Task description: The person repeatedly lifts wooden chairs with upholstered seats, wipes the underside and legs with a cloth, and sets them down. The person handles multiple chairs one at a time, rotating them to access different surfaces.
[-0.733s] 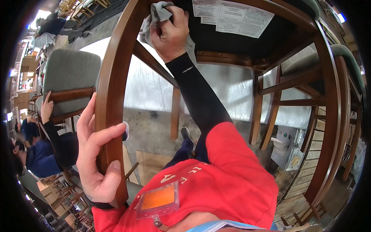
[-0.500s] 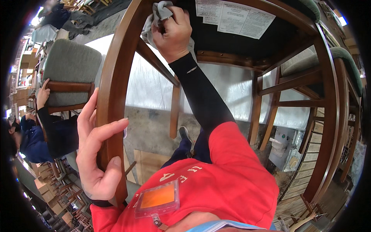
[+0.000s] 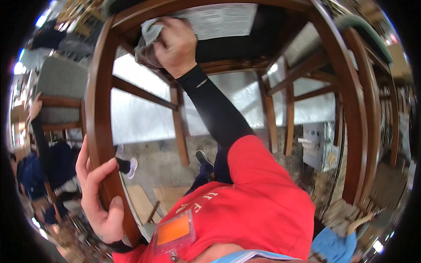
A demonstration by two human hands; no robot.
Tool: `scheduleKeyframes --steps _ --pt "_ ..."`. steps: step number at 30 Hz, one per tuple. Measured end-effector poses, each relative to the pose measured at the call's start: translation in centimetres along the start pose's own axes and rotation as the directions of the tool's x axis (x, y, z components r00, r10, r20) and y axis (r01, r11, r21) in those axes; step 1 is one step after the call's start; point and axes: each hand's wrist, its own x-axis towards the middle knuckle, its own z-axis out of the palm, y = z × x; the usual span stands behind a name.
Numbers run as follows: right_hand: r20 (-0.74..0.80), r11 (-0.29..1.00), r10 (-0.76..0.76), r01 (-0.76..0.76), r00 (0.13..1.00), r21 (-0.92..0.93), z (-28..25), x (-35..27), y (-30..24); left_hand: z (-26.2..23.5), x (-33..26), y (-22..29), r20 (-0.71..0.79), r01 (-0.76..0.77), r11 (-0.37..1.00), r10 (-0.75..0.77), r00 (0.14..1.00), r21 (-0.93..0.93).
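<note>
A brown wooden chair (image 3: 97, 105) is tipped with its legs toward me and the dark underside of its seat showing. My left hand (image 3: 103, 197) wraps the lower part of the chair's left leg, thumb and forefinger bent over the wood. Up at the inner left corner of the frame, my right hand (image 3: 177, 48) presses a crumpled grey cloth (image 3: 148, 41) against the chair. Part of the cloth is hidden behind the fingers. Beside that hand, white printed sheets (image 3: 223, 21) lie on the black underside.
Another chair with a green-grey seat (image 3: 360, 33) stands close on the right. Beneath is a bench covered in silvery sheeting (image 3: 140, 111). At left, a co-worker in dark blue (image 3: 46, 168) touches a grey upholstered chair (image 3: 61, 81). Someone in light blue (image 3: 335, 245) is at lower right.
The chair sits further left and lower in view, its front rail now showing across the top. My right hand and cloth have shifted left and down; my left hand stays on the leg.
</note>
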Motion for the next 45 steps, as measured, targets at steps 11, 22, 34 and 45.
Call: scheduleKeyframes --steps 11,22,34,45 --pt "-0.650 0.802 0.094 -0.444 0.754 -0.399 -12.5 6.2 9.0 -0.9 -0.2 0.5 0.139 0.013 1.000 -0.013 0.990 -0.001" --pt "-0.462 0.894 0.131 -0.306 0.877 -0.328 -12.0 4.5 8.5 -1.0 -0.4 0.5 0.144 0.039 0.999 -0.043 0.989 0.033" --pt "-0.446 0.907 0.029 -0.211 0.895 -0.363 -12.5 4.4 8.0 -1.0 -0.9 -0.2 0.090 0.062 0.998 -0.061 0.994 -0.014" --pt "-0.470 0.879 0.139 -0.328 0.871 -0.348 -14.3 -0.2 11.1 -1.1 -0.7 -0.8 0.092 0.018 1.000 -0.015 0.996 -0.023"
